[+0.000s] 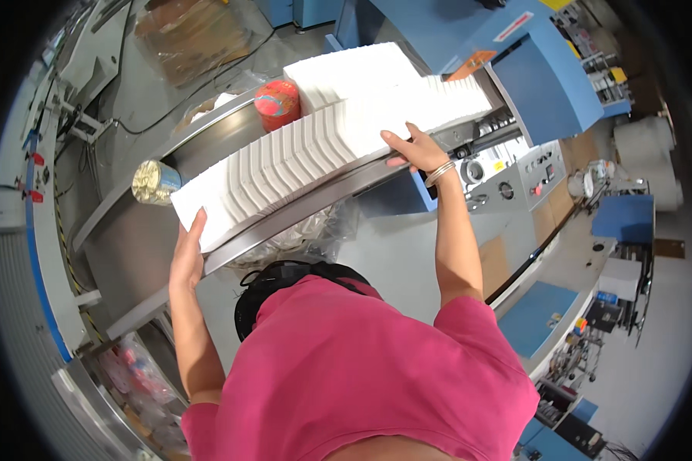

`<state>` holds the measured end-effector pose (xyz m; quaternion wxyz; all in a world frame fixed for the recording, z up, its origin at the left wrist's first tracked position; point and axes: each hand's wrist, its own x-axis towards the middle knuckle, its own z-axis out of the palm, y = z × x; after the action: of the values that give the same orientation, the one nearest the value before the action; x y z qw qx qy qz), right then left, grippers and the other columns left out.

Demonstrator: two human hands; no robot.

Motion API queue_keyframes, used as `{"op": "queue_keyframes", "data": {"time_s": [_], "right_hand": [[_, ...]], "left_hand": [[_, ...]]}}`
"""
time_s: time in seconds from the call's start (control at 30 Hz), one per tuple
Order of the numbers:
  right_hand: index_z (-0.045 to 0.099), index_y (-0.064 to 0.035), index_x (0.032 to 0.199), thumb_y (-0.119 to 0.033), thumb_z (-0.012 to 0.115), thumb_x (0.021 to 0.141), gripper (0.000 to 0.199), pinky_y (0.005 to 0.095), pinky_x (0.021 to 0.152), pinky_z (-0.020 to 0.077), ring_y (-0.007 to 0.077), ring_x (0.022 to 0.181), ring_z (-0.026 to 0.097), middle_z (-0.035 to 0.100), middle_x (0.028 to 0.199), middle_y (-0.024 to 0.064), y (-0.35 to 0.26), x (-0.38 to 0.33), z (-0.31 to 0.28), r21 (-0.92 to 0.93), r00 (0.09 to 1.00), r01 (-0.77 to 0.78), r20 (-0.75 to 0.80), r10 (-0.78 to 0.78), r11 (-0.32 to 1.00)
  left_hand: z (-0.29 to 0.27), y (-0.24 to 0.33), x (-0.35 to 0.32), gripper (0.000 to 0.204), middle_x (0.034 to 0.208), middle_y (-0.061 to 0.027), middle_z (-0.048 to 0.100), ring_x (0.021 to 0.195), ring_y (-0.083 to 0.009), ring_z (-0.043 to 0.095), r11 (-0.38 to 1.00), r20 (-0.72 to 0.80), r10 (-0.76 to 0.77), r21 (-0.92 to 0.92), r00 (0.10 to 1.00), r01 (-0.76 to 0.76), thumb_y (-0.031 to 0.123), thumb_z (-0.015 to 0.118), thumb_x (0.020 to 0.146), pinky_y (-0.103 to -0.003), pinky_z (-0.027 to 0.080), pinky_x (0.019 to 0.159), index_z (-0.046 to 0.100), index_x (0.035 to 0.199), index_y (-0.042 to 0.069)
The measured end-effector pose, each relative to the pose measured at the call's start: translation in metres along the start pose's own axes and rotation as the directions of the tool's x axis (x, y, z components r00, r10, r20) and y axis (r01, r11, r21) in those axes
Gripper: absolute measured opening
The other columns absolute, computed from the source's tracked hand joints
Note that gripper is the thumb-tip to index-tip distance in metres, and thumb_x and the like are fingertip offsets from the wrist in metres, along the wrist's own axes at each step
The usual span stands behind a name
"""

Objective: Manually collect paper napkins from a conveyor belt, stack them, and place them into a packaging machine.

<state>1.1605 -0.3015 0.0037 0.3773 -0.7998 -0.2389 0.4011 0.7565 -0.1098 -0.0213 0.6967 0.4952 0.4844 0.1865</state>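
Note:
A long row of folded white paper stacks (284, 165), likely tissues or napkins, lies along a metal trough (300, 188) in front of me. My left hand (186, 257) rests against the row's left end with its fingers stretched out; part of them is hidden by the paper. Over the row's near edge, right of the middle, my right hand (419, 150) is spread with thumb and fingers apart, touching the white paper. Behind the row stands a red patterned cylinder (277, 106). Another cylinder with a pale gold top (154, 183) is just beyond the left end.
A blue machine (546, 92) stands at the far right, above a grey control panel (534, 180) with knobs. Clear plastic bags (307, 238) lie under the trough. At the right is a bench with a blue panel (546, 307). Cardboard under plastic (192, 38) sits at the far left.

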Motion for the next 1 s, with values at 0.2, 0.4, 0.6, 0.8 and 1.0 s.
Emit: {"op": "queue_keyframes", "data": {"time_s": [0.2, 0.4, 0.6, 0.8, 1.0], "right_hand": [[0.017, 0.0025, 0.14, -0.052, 0.076, 0.072, 0.105, 0.0175, 0.037, 0.0367, 0.0184, 0.071, 0.069, 0.053, 0.117, 0.0179, -0.005, 0.016, -0.01, 0.001, 0.98, -0.062, 0.188, 0.061, 0.998], [0.016, -0.0037, 0.144, -0.052, 0.076, 0.07, 0.107, 0.0172, 0.036, 0.0376, 0.0174, 0.066, 0.068, 0.053, 0.123, 0.021, -0.018, 0.016, 0.008, -0.053, 0.965, -0.023, 0.261, 0.036, 0.998], [0.02, -0.0102, 0.145, -0.05, 0.072, 0.075, 0.096, 0.0188, 0.039, 0.039, 0.0128, 0.062, 0.065, 0.061, 0.109, 0.0113, -0.042, -0.016, 0.087, -0.101, 0.926, 0.056, 0.376, -0.014, 0.993], [0.005, -0.0035, 0.148, -0.049, 0.072, 0.074, 0.11, 0.0243, 0.051, 0.0485, 0.0128, 0.061, 0.063, 0.063, 0.104, 0.0125, -0.083, -0.004, 0.187, -0.164, 0.881, 0.268, 0.441, -0.172, 0.949], [-0.003, -0.009, 0.149, -0.052, 0.072, 0.075, 0.113, 0.0258, 0.049, 0.048, 0.0175, 0.067, 0.068, 0.06, 0.112, 0.0185, -0.121, 0.025, 0.206, -0.183, 0.818, 0.206, 0.571, -0.066, 0.961]], "left_hand": [[0.0, 0.005, 0.003, 0.085, 0.149, -0.0146, 0.027, 0.139, -0.0231, 0.022, 0.996, 0.059, 0.043, 0.073, 0.997, -0.048, 0.04, 0.061, 0.088, -0.034, 0.016, 0.112, 0.015, 0.147, 0.001], [-0.015, 0.008, 0.001, 0.076, 0.141, -0.0143, 0.04, 0.131, -0.0227, 0.035, 0.995, 0.088, 0.062, 0.078, 0.994, -0.069, 0.03, 0.068, 0.085, -0.034, 0.024, 0.109, 0.027, 0.142, 0.001], [-0.095, -0.007, -0.023, 0.076, 0.142, -0.0136, 0.039, 0.132, -0.0219, 0.034, 0.997, -0.036, 0.047, 0.055, 0.998, -0.045, 0.026, 0.067, 0.085, -0.032, 0.023, 0.11, 0.026, 0.142, -0.004], [-0.211, -0.032, -0.041, 0.082, 0.147, -0.0116, 0.031, 0.136, -0.0225, 0.027, 0.999, -0.185, 0.051, 0.029, 0.981, -0.046, 0.03, 0.068, 0.085, -0.033, 0.017, 0.112, 0.021, 0.145, -0.002], [-0.231, -0.027, -0.052, 0.09, 0.148, -0.0127, 0.029, 0.137, -0.0243, 0.025, 0.998, -0.22, 0.051, 0.044, 0.974, -0.042, 0.037, 0.07, 0.082, -0.034, 0.015, 0.113, 0.019, 0.146, -0.002]]}}
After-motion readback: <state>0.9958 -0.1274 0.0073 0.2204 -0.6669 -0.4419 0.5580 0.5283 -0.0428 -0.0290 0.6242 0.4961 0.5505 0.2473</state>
